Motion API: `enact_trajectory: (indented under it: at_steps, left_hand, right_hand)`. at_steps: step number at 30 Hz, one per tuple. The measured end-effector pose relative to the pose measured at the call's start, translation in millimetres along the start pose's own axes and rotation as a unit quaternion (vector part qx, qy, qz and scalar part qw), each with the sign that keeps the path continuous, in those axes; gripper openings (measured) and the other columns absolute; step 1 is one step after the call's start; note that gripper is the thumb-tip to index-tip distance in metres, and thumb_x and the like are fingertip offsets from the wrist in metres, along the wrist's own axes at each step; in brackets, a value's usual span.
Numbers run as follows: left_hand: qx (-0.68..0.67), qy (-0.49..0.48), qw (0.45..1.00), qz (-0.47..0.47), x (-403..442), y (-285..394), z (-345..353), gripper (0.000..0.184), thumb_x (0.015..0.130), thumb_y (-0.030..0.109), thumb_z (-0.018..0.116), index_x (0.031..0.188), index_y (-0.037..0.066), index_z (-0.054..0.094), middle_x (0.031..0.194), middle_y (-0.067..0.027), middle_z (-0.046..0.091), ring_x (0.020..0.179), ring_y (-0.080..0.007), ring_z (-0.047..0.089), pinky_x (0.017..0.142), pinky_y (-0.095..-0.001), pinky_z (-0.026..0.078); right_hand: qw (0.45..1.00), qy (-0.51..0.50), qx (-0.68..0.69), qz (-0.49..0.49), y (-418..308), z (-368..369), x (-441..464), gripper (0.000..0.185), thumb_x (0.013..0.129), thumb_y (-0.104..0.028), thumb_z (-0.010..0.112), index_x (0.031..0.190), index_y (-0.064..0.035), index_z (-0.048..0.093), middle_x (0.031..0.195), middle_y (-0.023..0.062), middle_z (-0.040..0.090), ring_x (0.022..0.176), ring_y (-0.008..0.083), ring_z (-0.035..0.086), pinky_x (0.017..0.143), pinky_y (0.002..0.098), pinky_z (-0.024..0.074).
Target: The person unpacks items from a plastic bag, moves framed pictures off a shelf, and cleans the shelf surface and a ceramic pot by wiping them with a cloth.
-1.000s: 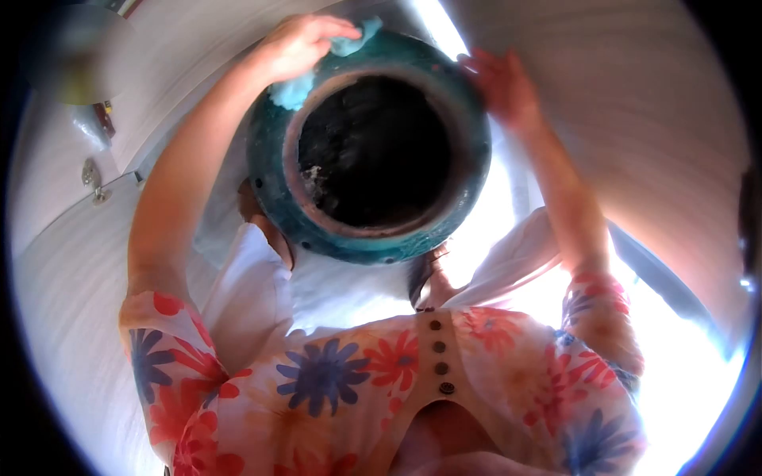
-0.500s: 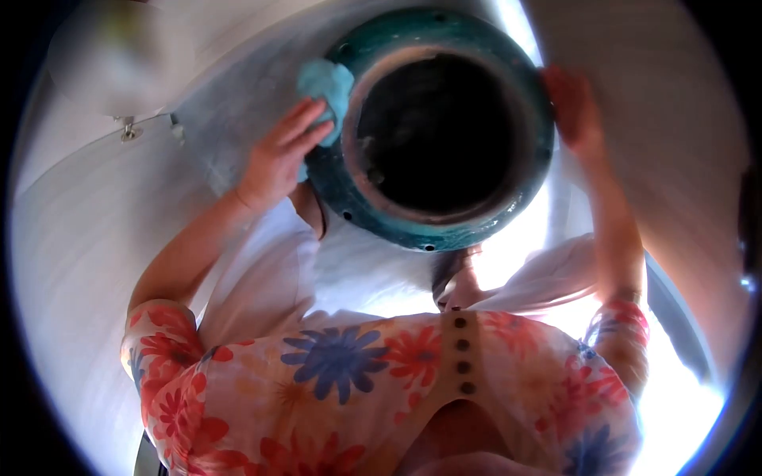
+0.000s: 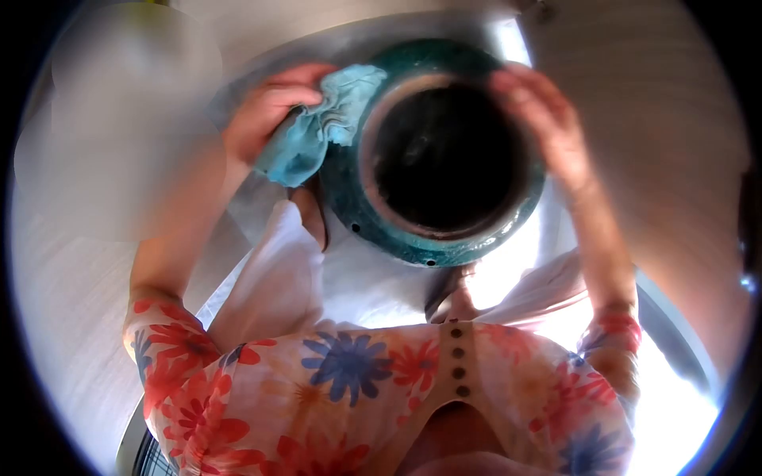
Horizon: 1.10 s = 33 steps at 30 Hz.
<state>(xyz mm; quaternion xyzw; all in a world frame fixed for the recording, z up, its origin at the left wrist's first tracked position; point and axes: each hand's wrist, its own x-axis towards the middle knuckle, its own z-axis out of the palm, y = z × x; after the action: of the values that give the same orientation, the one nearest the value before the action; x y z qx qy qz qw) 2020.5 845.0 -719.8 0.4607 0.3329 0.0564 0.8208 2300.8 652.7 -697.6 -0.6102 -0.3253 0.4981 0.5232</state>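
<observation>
A large round pot [image 3: 397, 246] with a teal-green glaze stands between my legs, its dark mouth facing up toward me. Small dark holes dot its outer shoulder, and a brownish inner rim rings the opening. Bunched in my left hand [image 3: 274, 107] is a light blue cloth [image 3: 345, 103], closed between thumb and fingers. Part of the cloth lies against the pot's upper left side, and the rest hangs below my hand. My right hand [image 3: 548, 123] grips the pot's upper right edge, fingers bent over the rim toward the opening. Those fingers are slightly blurred.
My feet [image 3: 309, 214] are close to the pot's near side, with light trousers [image 3: 278, 262] around it. Pale floor [image 3: 675, 151] extends on the right. A blurred pale round shape [image 3: 119, 119] fills the upper left. Bright light falls at lower right.
My left hand has moved up and left, and more of the cloth now shows. My right hand has shifted from the pot's outer side onto its rim. The pot appears slightly lower in view.
</observation>
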Motion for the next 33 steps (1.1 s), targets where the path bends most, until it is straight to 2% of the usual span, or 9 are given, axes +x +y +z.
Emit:
enact_trajectory:
  at_steps: [4,9,11,13,15,17,19,25,33]
  left_hand:
    - [-0.066,-0.004,0.998,0.020,19.3,9.0,26.9,0.032,0.077,0.004,0.049,0.109,0.000,0.051,0.098,-0.0069,0.058,0.090,-0.0156,0.056,0.079,-0.0280,0.045]
    - [-0.188,-0.088,0.974,0.087,47.4,17.9,21.7,0.019,0.082,0.008,0.050,0.100,0.003,0.054,0.096,-0.0067,0.059,0.086,-0.0155,0.057,0.078,-0.0283,0.045]
    - [-0.216,-0.115,0.962,0.123,41.8,27.8,19.3,0.024,0.084,0.014,0.050,0.106,0.003,0.053,0.106,-0.0096,0.056,0.099,-0.0198,0.052,0.084,-0.0337,0.042]
    - [-0.025,0.008,0.987,0.159,32.8,29.0,6.8,0.040,0.084,0.028,0.050,0.116,0.005,0.047,0.113,-0.0110,0.052,0.104,-0.0216,0.050,0.085,-0.0368,0.041]
    - [0.137,0.090,0.981,0.105,25.9,17.9,-10.1,0.047,0.081,0.027,0.056,0.121,0.005,0.044,0.116,-0.0108,0.051,0.108,-0.0209,0.047,0.086,-0.0360,0.040]
    - [0.261,0.117,0.958,-0.025,20.6,-2.4,-18.1,0.062,0.078,0.034,0.061,0.128,0.007,0.037,0.119,-0.0107,0.050,0.109,-0.0208,0.046,0.085,-0.0356,0.039]
    - [0.309,0.124,0.937,-0.100,14.4,-23.2,-3.5,0.065,0.071,0.032,0.069,0.122,0.003,0.042,0.114,-0.0102,0.053,0.111,-0.0220,0.045,0.090,-0.0359,0.037]
    - [0.353,0.028,0.934,-0.046,25.3,-67.2,-22.3,0.088,0.070,0.033,0.071,0.134,0.000,0.020,0.126,-0.0135,0.041,0.117,-0.0219,0.038,0.096,-0.0309,0.031]
    - [0.299,0.021,0.951,-0.074,20.0,-38.9,7.4,0.085,0.071,0.029,0.071,0.134,0.001,0.022,0.130,-0.0136,0.038,0.120,-0.0229,0.035,0.100,-0.0307,0.026]
  right_hand:
    - [0.978,-0.100,-0.143,-0.112,-1.1,74.1,31.3,0.092,0.063,-0.046,0.073,0.130,-0.0012,0.030,0.125,0.0213,0.041,0.117,0.0277,0.040,0.095,0.0366,0.0356]
    - [0.906,-0.006,-0.275,-0.321,-3.3,119.4,67.7,0.067,0.065,-0.018,0.070,0.121,0.0009,0.039,0.113,0.0248,0.047,0.101,0.0371,0.051,0.082,0.0354,0.0461]
    - [0.912,-0.058,-0.294,-0.279,-22.6,107.5,82.9,0.049,0.075,-0.010,0.059,0.120,0.0011,0.044,0.108,0.0151,0.056,0.096,0.0244,0.056,0.081,0.0358,0.0449]
    - [0.824,-0.024,-0.417,-0.382,-25.3,95.1,106.8,0.046,0.073,-0.017,0.059,0.115,0.0003,0.049,0.099,0.0184,0.059,0.096,0.0274,0.056,0.084,0.0392,0.0435]
    - [0.901,-0.176,-0.322,-0.230,-1.3,88.3,130.5,0.043,0.074,-0.008,0.057,0.117,-0.0053,0.049,0.114,0.0165,0.050,0.101,0.0271,0.053,0.085,0.0349,0.0440]
    - [0.734,-0.219,-0.558,-0.319,-9.0,94.5,117.1,0.040,0.079,-0.004,0.051,0.118,-0.0099,0.049,0.124,0.0117,0.045,0.107,0.0236,0.051,0.089,0.0329,0.0418]
    - [0.699,-0.245,-0.592,-0.318,21.0,107.4,113.2,0.037,0.081,-0.010,0.051,0.118,-0.0117,0.049,0.124,0.0092,0.045,0.109,0.0240,0.049,0.093,0.0348,0.0380]
    - [0.804,-0.231,-0.526,-0.154,26.0,62.8,120.9,0.028,0.087,-0.015,0.048,0.113,-0.0068,0.050,0.095,0.0131,0.060,0.089,0.0241,0.059,0.080,0.0325,0.0465]
    - [0.849,0.055,-0.486,-0.202,69.7,-55.4,20.0,0.032,0.079,-0.007,0.055,0.111,-0.0098,0.052,0.115,0.0157,0.051,0.098,0.0342,0.053,0.084,0.0359,0.0452]
